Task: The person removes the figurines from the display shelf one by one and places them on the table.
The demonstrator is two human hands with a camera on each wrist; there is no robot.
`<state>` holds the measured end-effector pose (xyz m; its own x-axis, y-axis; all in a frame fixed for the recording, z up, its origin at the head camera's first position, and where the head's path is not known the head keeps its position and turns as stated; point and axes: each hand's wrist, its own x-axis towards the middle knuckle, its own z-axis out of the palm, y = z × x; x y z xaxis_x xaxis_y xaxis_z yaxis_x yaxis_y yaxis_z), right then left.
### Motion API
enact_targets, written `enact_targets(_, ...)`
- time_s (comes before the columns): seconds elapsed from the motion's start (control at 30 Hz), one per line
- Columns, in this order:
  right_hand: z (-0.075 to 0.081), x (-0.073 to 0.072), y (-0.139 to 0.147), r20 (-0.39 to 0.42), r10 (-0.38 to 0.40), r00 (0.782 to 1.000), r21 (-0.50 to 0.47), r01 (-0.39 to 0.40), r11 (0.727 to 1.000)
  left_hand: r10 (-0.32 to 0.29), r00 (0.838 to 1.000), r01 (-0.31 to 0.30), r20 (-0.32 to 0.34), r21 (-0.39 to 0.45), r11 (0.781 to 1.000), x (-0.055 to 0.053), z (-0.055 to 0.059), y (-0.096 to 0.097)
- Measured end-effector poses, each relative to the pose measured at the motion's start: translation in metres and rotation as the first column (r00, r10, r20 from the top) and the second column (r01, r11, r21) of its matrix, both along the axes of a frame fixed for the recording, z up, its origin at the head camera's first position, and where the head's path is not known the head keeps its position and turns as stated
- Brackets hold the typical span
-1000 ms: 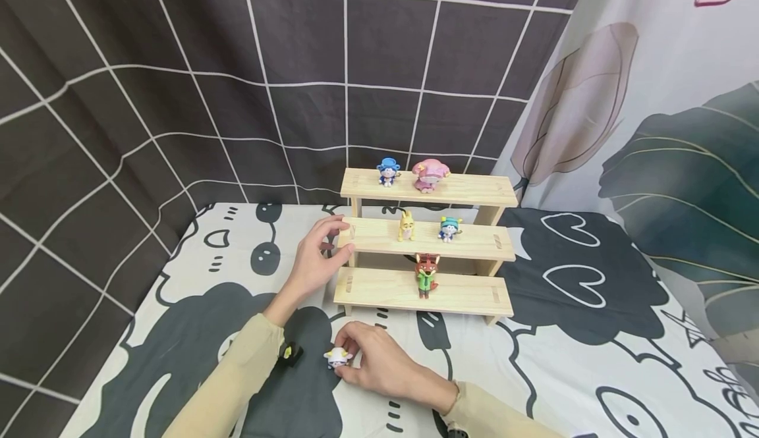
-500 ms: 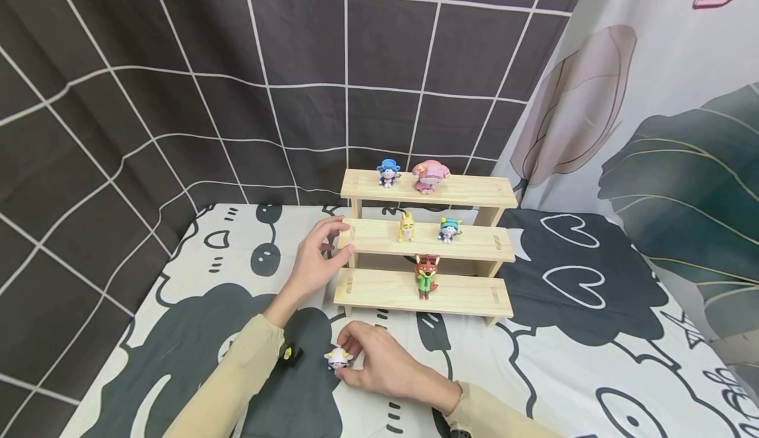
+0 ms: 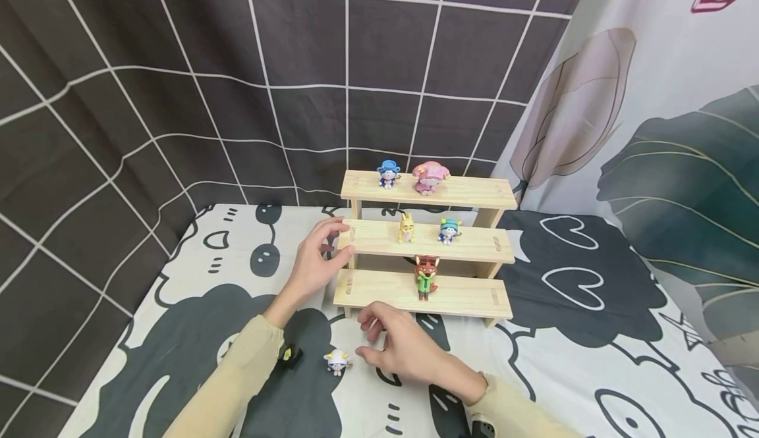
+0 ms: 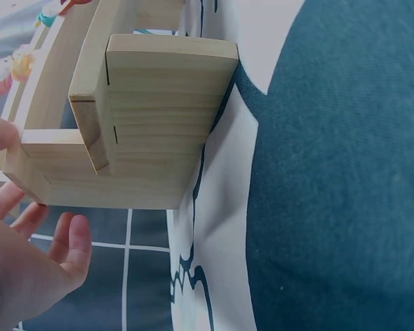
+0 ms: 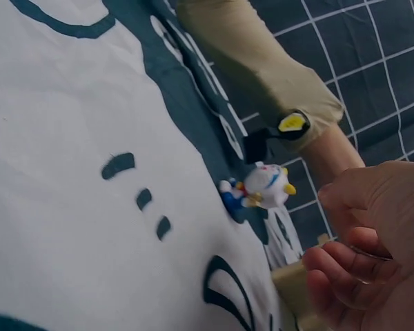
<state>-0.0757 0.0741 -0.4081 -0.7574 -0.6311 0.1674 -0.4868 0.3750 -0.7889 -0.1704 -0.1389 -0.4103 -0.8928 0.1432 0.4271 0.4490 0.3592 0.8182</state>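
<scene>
My left hand (image 3: 315,261) holds the left end of a three-step wooden display shelf (image 3: 379,291) at its middle board, thumb at the front and fingers toward the back. In the left wrist view, some fingers (image 4: 74,245) hang loosely beside the shelf's side panel (image 4: 162,124). A small figurine (image 3: 337,361) with a white hat and yellow horns stands on the patterned cloth. To the right of it, apart from it, is my right hand (image 3: 409,346), fingers relaxed and holding nothing. The right wrist view shows the same figurine (image 5: 265,186) beyond the fingertips.
On the top board stand a blue-hatted figurine (image 3: 388,174) and a pink one (image 3: 431,177). The middle board bears a yellow figurine (image 3: 406,228) and a teal-hatted one (image 3: 449,230). A fox figurine (image 3: 425,278) stands on the bottom board. A dark grid-patterned curtain (image 3: 296,115) hangs behind.
My right hand has let go of the white-hatted figurine and moved to the right and slightly away from me. The figurine stays standing on the cloth; my left hand has not moved.
</scene>
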Motion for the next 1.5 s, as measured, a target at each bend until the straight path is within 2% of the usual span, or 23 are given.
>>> enact_targets(0.3, 0.012, -0.008, 0.013, -0.081, -0.026, 0.996, -0.071, 0.020, 0.997, -0.001, 1.000, 0.001, 0.003, -0.006, 1.000, 0.001, 0.001, 0.000)
enact_targets(0.5, 0.021, -0.013, 0.022, -0.143, -0.032, 0.989, -0.110, 0.017, 0.994, 0.001, 1.000, -0.001, 0.001, -0.002, 1.000, 0.001, 0.001, 0.001)
enact_targets(0.67, 0.030, -0.021, 0.033, -0.199, -0.068, 0.978, -0.134, 0.042, 0.990, -0.002, 1.000, 0.002, -0.004, 0.004, 1.000, 0.001, 0.001, 0.001)
enact_targets(1.0, 0.057, -0.040, 0.058, -0.304, -0.191, 0.933, -0.143, 0.153, 0.978, 0.001, 1.000, -0.001, -0.010, 0.005, 1.000, 0.000, 0.000, 0.001)
enact_targets(1.27, 0.078, -0.056, 0.074, -0.320, -0.289, 0.902, -0.168, 0.246, 0.954, 0.004, 1.000, -0.004, -0.002, 0.007, 1.000, 0.001, -0.001, 0.001)
enact_targets(1.5, 0.087, -0.066, 0.084, -0.327, -0.354, 0.876, -0.199, 0.302, 0.932, 0.003, 1.000, -0.003, -0.011, 0.009, 1.000, 0.000, -0.001, 0.001)
